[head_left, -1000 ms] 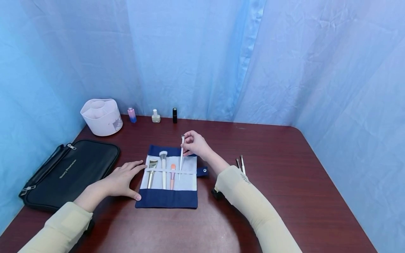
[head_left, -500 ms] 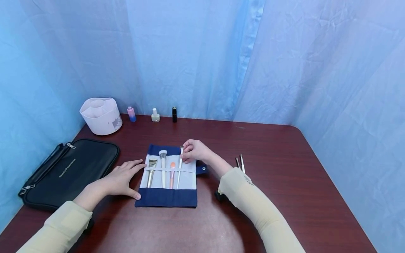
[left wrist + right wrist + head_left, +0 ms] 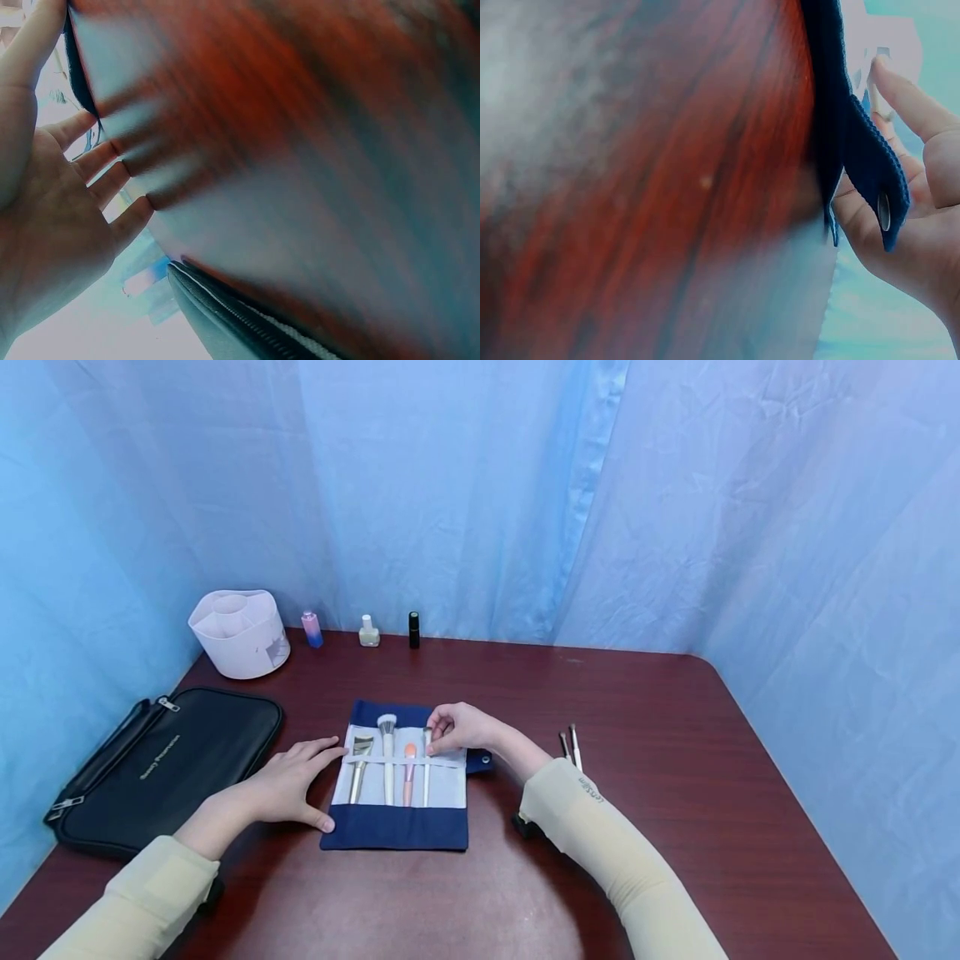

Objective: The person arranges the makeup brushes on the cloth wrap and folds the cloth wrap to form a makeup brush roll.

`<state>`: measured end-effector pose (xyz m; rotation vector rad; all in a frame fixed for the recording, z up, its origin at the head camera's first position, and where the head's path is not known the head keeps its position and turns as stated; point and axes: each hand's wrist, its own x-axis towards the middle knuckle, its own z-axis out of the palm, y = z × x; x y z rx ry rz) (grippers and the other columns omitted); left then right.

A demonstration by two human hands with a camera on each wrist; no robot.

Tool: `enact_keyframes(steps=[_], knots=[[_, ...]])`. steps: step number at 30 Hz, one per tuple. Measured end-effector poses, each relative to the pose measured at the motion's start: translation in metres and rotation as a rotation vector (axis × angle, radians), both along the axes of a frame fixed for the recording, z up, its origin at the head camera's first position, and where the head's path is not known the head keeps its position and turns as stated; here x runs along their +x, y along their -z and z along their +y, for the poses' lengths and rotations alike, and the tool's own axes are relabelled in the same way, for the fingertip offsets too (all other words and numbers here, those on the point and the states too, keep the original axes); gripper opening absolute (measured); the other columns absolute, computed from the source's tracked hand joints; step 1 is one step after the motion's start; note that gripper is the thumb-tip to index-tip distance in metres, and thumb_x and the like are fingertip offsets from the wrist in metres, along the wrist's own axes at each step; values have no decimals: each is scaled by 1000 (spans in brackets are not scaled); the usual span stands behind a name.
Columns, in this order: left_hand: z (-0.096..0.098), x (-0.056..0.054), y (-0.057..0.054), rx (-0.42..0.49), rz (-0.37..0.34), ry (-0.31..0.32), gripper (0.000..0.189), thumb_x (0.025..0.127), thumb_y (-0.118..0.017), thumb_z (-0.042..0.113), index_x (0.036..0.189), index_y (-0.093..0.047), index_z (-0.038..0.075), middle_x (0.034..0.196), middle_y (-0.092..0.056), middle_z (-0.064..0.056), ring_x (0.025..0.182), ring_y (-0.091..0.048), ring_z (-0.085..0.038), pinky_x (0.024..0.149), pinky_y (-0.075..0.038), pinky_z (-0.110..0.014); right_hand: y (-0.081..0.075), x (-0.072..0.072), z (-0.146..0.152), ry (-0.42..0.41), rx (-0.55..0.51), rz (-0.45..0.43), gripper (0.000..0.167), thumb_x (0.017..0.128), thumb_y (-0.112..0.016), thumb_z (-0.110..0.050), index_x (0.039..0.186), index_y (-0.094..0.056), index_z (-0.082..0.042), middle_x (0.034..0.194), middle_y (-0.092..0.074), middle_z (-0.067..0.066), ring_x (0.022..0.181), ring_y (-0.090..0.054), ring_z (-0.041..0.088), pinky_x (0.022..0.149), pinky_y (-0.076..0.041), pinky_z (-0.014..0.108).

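Observation:
A navy brush roll (image 3: pixel 397 828) with a pale lining lies unfolded in the head view. My right hand (image 3: pixel 465 728) pinches a slim white makeup brush (image 3: pixel 427 783) near its bristle end; its handle runs under the elastic band. To its left, the same band holds a pink brush (image 3: pixel 408 781), a white brush with a fluffy head (image 3: pixel 387 768) and a gold-handled brush (image 3: pixel 358 777). My left hand (image 3: pixel 288 785) rests spread at the roll's left edge. The right wrist view shows the roll's snap tab (image 3: pixel 877 169) before my palm.
A black zipped case (image 3: pixel 172 768) lies at the left. Along the back stand a white organizer (image 3: pixel 240 639), a pink-blue tube (image 3: pixel 312 629), a nail polish bottle (image 3: pixel 368 632) and a black lipstick (image 3: pixel 414 630). Two more brushes (image 3: pixel 574 747) show behind my right sleeve.
My right hand has come down toward me with the slim white brush. Its handle has slid further under the band and now lies in line beside the pink brush. My left hand stays put.

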<state>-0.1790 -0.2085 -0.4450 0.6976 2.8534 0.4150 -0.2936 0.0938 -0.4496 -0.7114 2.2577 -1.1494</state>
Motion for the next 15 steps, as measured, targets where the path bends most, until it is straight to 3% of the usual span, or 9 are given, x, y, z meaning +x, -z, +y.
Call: enact_keyframes(steps=[8,15], knots=[[0,-2,-1,-1,3,-2,108,60,-77,65,144,-37,9,149,-30,-19,131,-31,-41,97,-31,-65,-15,-2,11,14,-5,43,35,81,-75,-16,111,-61,-4,91,-63,4,76,-59,15,61,-48,26],[0,1,2,3,8,1,107,60,-76,65,143,-37,9,149,-30,-19,130,-32,-41,97,-32,-65,-44,5,41,43,11,246,40,80,-76,-26,114,-62,-9,97,-64,2,84,-59,16,72,-51,26]])
